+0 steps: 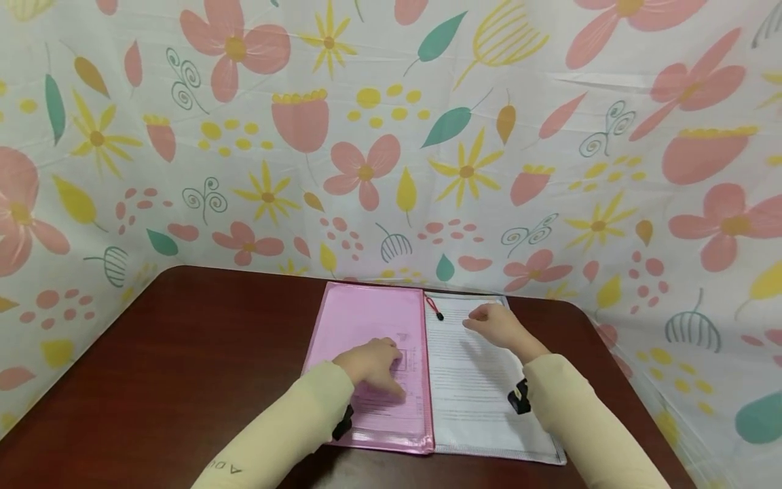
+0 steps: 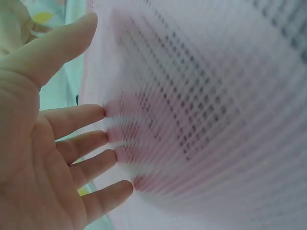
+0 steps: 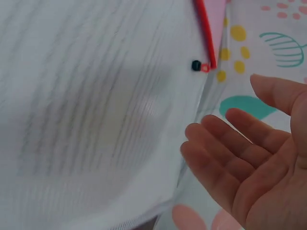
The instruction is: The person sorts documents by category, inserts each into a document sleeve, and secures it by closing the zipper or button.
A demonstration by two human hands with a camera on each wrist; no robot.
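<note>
A pink translucent zip document pouch (image 1: 366,309) lies flat, with printed paper showing through it. My left hand (image 1: 373,367) is spread over it; in the left wrist view the fingertips (image 2: 125,187) rest against its ribbed surface. To its right is a whitish mesh document pouch (image 1: 470,421) holding a printed sheet. A red zipper cord (image 1: 432,304) with a black end lies near its top left corner. Above that pouch's upper right part is my right hand (image 1: 497,327), holding nothing, its fingers loosely bent in the right wrist view.
Both pouches lie on a dark brown table (image 1: 201,353) with rounded far corners. Bare wood shows widely on the left and in a narrower strip on the right. A white curtain (image 1: 391,238) printed with flowers hangs right behind the far edge.
</note>
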